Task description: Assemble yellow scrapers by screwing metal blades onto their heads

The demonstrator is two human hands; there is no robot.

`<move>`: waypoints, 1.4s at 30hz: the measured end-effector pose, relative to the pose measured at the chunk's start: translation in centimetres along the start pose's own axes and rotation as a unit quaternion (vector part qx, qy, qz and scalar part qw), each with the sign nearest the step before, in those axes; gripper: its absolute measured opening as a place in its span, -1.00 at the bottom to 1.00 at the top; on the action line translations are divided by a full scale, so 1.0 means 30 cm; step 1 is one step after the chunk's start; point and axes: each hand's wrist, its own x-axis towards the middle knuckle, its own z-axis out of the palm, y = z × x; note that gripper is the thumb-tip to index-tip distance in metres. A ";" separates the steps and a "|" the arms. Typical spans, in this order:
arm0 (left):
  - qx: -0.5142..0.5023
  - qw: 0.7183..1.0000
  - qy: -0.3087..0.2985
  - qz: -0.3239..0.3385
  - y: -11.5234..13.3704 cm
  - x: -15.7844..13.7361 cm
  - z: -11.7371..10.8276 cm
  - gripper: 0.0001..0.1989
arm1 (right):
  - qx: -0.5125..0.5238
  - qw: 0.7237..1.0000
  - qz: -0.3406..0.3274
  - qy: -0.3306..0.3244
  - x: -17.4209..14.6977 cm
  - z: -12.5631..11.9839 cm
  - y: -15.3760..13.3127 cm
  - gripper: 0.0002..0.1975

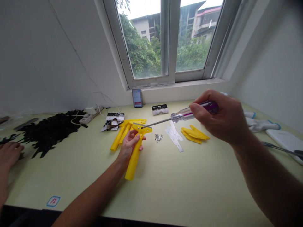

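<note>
My left hand (129, 143) is wrapped round a yellow scraper (134, 157), its wide head up and its handle slanting down toward me. Small screws show on the head. In my right hand (220, 116) is a screwdriver (184, 114) with a clear and purple handle. Its shaft points left, and the tip meets the scraper head near the middle. Behind my left hand lie more yellow scrapers (115, 140). Just right of the scraper is a small pile of screws and nuts (158, 137). Beyond it lie pale flat blades (175, 138) and yellow flat covers (194, 134).
A heap of black strips (52, 129) covers the left side, where another person's hand (10, 153) rests. A phone (137, 98) leans by the window. Black-and-white packaging (160, 109), a power strip (91, 116), gloves (260, 123) and scissors (281, 149) lie around the table (180, 186).
</note>
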 end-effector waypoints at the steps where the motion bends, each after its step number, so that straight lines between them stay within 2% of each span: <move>1: 0.001 1.000 -0.002 0.000 -0.001 0.000 -0.001 -0.57 | -0.001 1.000 -0.004 0.000 0.000 0.002 0.003 -0.86; 7: 0.005 1.000 -0.025 -0.003 -0.010 0.003 -0.014 -0.62 | 0.021 1.000 -0.016 -0.010 0.001 0.009 0.010 -0.86; 16: 0.005 0.999 -0.042 -0.006 -0.013 0.003 -0.019 -0.64 | -0.004 1.000 -0.019 -0.013 0.000 0.018 0.010 -0.86; 22: -0.005 0.999 -0.046 -0.016 -0.003 -0.002 -0.014 -0.65 | -0.012 0.997 -0.066 -0.025 -0.003 0.010 0.013 -0.90; 25: -0.017 0.998 -0.042 -0.031 -0.001 -0.002 -0.017 -0.65 | -0.019 0.993 -0.103 -0.055 -0.004 -0.006 0.007 -0.91; 28: -0.031 0.998 -0.037 -0.044 -0.003 -0.002 -0.020 -0.65 | 0.007 0.986 -0.119 -0.113 -0.007 -0.022 -0.006 -0.91; 33: -0.037 0.998 -0.036 -0.049 -0.006 0.004 -0.026 -0.66 | 0.046 0.975 -0.125 -0.180 -0.014 -0.035 -0.027 -0.91; 38: -0.017 0.999 -0.046 -0.024 -0.006 0.003 -0.023 -0.65 | 0.027 0.977 -0.123 -0.174 -0.012 -0.040 -0.033 -0.88; 42: 0.004 0.999 -0.038 -0.005 -0.009 -0.002 -0.014 -0.67 | -0.054 0.985 -0.071 -0.149 -0.005 -0.045 -0.031 -0.77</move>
